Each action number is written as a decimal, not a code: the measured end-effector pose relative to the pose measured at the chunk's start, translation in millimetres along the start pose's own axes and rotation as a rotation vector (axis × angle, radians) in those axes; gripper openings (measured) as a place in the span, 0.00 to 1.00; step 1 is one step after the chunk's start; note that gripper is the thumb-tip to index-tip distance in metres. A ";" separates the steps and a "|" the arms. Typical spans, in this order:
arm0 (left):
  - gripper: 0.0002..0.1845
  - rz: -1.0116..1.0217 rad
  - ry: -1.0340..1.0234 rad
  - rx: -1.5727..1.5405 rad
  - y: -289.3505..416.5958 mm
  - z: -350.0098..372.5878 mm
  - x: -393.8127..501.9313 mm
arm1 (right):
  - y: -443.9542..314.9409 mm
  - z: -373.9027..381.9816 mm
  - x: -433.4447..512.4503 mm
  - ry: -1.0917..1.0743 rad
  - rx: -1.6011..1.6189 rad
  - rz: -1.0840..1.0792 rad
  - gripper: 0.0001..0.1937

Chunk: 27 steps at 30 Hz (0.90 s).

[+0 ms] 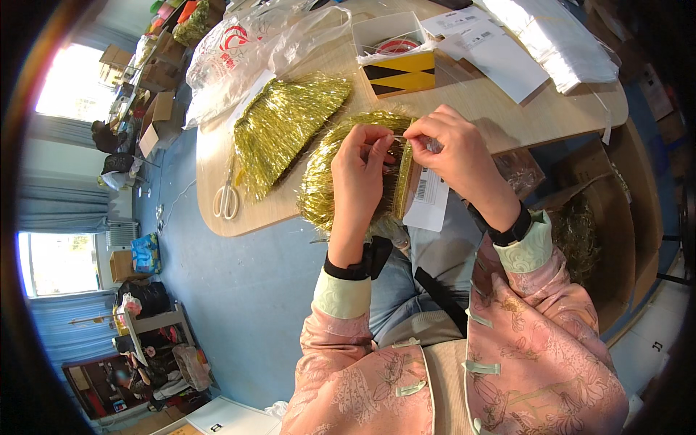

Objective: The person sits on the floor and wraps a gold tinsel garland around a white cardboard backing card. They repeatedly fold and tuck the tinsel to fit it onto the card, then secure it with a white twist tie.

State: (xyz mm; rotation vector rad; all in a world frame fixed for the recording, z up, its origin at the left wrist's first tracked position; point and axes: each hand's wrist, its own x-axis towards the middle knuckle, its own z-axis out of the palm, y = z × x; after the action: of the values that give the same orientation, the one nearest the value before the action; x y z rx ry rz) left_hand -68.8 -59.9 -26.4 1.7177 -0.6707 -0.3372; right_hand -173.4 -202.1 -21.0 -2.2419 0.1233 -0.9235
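Observation:
A thin pale strand (pixel 398 136) runs between my two hands, pinched at the fingertips of both. My left hand (pixel 359 166) is over a bundle of gold tinsel fringe (pixel 321 163) at the table's front edge. On the other side of the bundle's gold band (pixel 403 182) is my right hand (pixel 448 141). Against that band lies a white card (pixel 428 204) bearing print and a barcode. My fingers partly hide the strand's ends. Further left, a second gold tinsel fringe (pixel 291 128) lies fanned out, with a white card at its top.
White-handled scissors (pixel 225 202) lie near the left table edge. Behind are a plastic bag (pixel 234 60), a yellow-and-black box (pixel 399 73), white cards (pixel 505 65) and stacked clear plastic (pixel 560 46). A cardboard box (pixel 620 217) holding tinsel stands right. Another person (pixel 149 375) is at lower left.

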 end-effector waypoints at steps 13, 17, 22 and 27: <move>0.04 0.255 0.025 0.261 7.2 2.1 -1.3 | -2.3 -1.8 0.9 -0.012 -0.027 -0.012 0.06; 0.04 0.207 0.021 0.261 10.6 1.5 0.0 | -3.1 -1.3 0.2 0.001 -0.013 0.001 0.06; 0.08 -0.155 -0.070 -0.144 10.8 -3.6 5.8 | -2.8 -1.5 -0.6 -0.005 0.017 0.037 0.06; 0.11 -0.244 -0.144 -0.233 6.5 -9.5 12.4 | -3.5 -0.1 -0.4 -0.004 0.047 0.123 0.07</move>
State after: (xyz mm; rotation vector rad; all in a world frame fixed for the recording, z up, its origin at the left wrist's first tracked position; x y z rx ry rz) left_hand -55.3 -60.7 -16.2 1.5622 -0.5029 -0.6888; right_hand -174.3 -199.4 -18.9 -2.1674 0.2328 -0.8470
